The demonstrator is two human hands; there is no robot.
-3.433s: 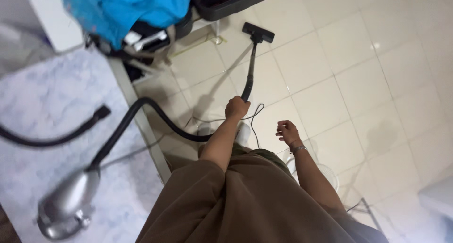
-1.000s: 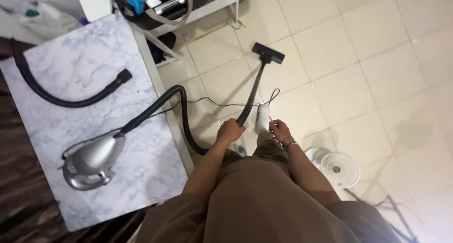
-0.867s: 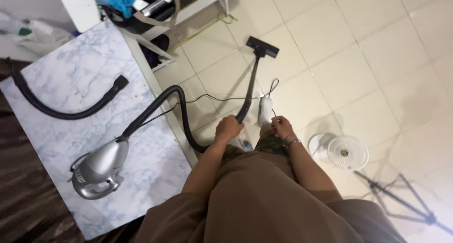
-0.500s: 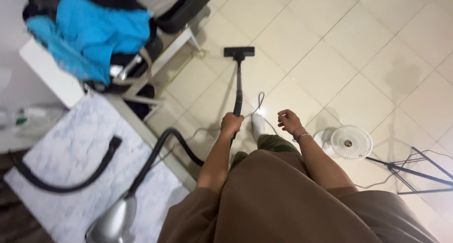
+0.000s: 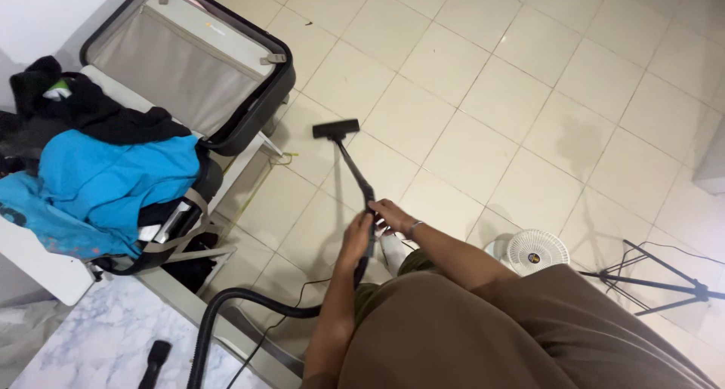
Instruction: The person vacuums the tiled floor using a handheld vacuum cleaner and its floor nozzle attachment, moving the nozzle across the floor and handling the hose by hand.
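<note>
Behind the floor nozzle, I clench both hands, left and right, around the vacuum wand: rigid, light, probably smooth; best gripped near its hose end.

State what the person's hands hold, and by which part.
Both the left hand and right hand grip the black vacuum wand at its upper end.

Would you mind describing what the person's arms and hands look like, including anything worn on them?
Both forearms are bare below a loose brown garment. The left hand wears nothing visible. A thin silver bracelet circles the wrist of the right hand. No gloves or rings can be seen.
</note>
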